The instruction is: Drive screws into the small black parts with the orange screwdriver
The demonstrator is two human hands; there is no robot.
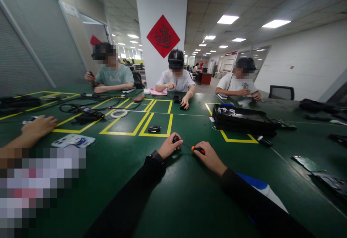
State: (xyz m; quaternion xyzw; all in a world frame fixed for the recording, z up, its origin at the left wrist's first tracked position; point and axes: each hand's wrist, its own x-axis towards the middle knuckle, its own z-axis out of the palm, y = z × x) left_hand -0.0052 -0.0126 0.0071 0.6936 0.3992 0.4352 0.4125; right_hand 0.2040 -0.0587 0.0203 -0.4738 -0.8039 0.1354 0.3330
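Note:
My left hand (169,147) is closed around a small black part (176,139) on the green table (189,194). My right hand (208,155) grips a screwdriver with an orange and black handle (197,149). Its thin shaft points left and its tip meets the black part. Both my sleeves are black. A watch sits on my left wrist.
A small black device (154,128) lies in a yellow-taped box ahead. A black tray (241,118) with parts sits at right. A phone (72,141) and a co-worker's hand (39,126) are at left. Three people work across the table among cables (86,109).

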